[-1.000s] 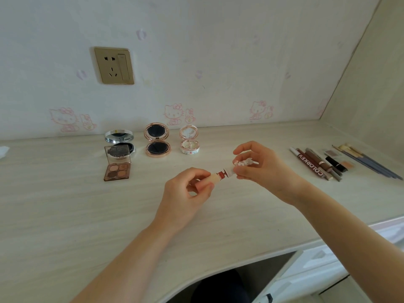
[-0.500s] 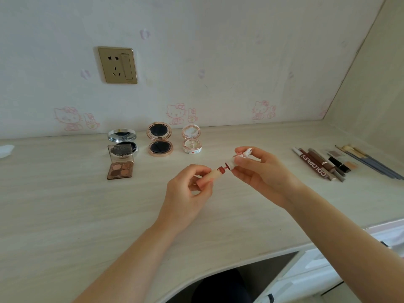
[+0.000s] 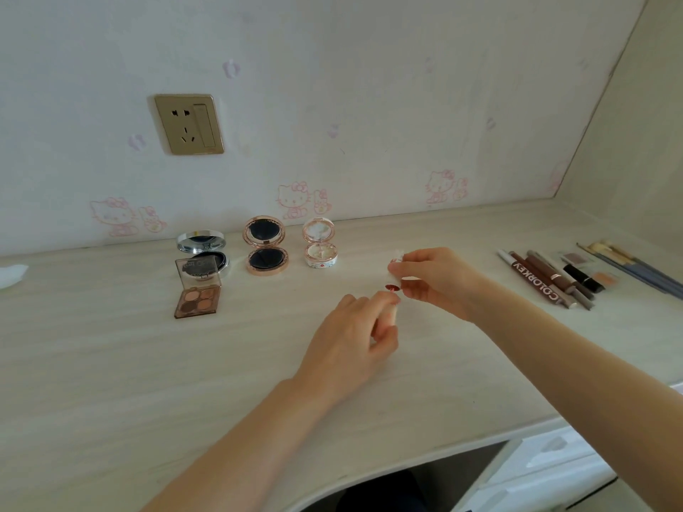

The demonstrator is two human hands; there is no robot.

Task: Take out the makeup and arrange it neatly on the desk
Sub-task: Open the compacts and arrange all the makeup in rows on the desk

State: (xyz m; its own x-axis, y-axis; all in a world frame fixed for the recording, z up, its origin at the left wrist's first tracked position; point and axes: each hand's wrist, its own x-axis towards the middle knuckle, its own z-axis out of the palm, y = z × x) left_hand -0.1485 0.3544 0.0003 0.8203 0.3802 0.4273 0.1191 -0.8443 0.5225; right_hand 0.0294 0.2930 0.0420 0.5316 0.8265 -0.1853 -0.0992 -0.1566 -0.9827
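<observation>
The pale wood-grain desk (image 3: 111,364) runs the full width of the scene, its far edge meeting the wall and its near edge curving inward at the lower middle, with white drawer fronts (image 3: 547,471) below on the right. A side wall closes off the far right corner. The widest bare stretch of desk lies on the near left and across the near middle, in front of both forearms; another bare strip sits between the compacts and the pencils. Along the far side stand three opened round compacts: a silver compact (image 3: 201,253) on the left, a rose-gold compact (image 3: 265,247) in the middle and a small white compact (image 3: 320,242) to its right, each apart from its neighbour. An open eyeshadow palette (image 3: 197,290) lies just in front of the silver one, overlapping it. On the far right a row of pencils (image 3: 543,280) and brushes (image 3: 628,267) lies side by side, slanted. A gold wall socket (image 3: 189,124) sits above the compacts. The left hand (image 3: 347,345) is curled around a small beige lipstick tube (image 3: 394,313), held upright just above the middle of the desk. The right hand (image 3: 436,279) pinches the clear cap (image 3: 397,256) of it, whose dark red applicator tip (image 3: 391,287) hangs just above the tube's mouth, apart from it.
</observation>
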